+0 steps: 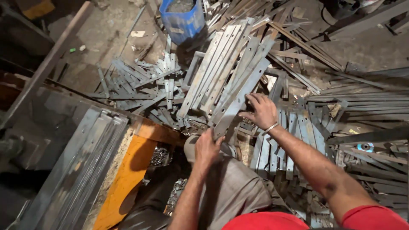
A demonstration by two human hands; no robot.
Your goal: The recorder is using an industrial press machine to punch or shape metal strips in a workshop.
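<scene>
Holding a long metal strip over a scrap pile

Closing around the near end of a grey metal strip [239,101], the left hand [207,148] grips it above the knee. The right hand [260,111] rests open-fingered on its edge. More flat strips [221,68] lie beneath; a blue bucket [183,19] stands beyond.

Flat strips [238,91] of dull grey metal, matt and scuffed, blue plastic bucket [182,19] dusty, orange-painted stand [128,174] worn, rough concrete floor [106,30]
</scene>
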